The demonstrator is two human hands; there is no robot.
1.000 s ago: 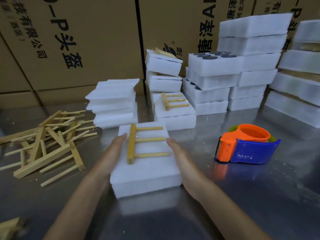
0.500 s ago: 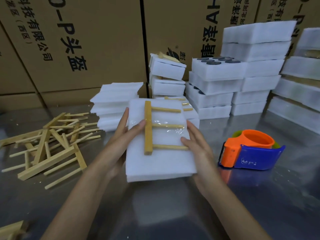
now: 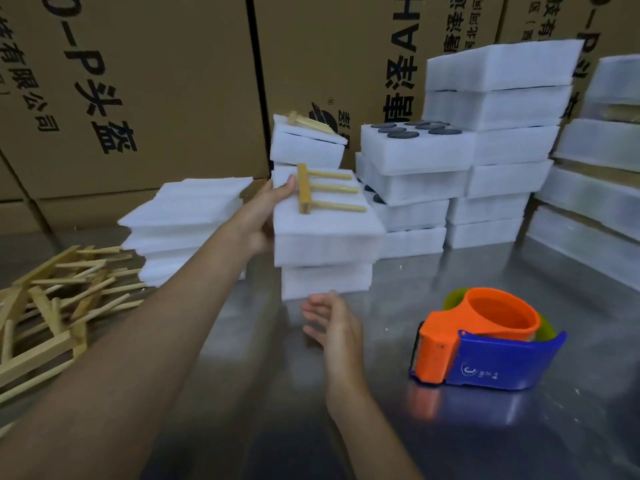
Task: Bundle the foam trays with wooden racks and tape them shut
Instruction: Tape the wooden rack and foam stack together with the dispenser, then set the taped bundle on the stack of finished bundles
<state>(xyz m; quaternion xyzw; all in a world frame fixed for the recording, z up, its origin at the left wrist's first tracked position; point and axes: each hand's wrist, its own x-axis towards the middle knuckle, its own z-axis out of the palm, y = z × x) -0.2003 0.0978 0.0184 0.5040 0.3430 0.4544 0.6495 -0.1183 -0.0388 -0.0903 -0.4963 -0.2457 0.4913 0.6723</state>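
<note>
A white foam tray bundle [image 3: 325, 233] with a wooden rack [image 3: 322, 192] taped on its top rests on a lower bundle [image 3: 325, 280] in the middle of the steel table. My left hand [image 3: 266, 213] grips the upper bundle's left side, thumb on top beside the rack. My right hand [image 3: 332, 327] hovers free in front of the stack, fingers apart, holding nothing. The orange and blue tape dispenser [image 3: 485, 344] stands to the right of that hand.
Loose wooden racks [image 3: 52, 299] lie heaped at the left. A pile of thin foam sheets [image 3: 187, 226] sits behind my left arm. Stacked foam trays [image 3: 491, 143] fill the back and right, one with dark discs [image 3: 412, 129]. Cardboard boxes [image 3: 138, 81] wall the rear.
Both hands lifted the bundle off the table; now the left hand alone has carried it back onto the stacked bundle. The right hand has let go and drawn back.
</note>
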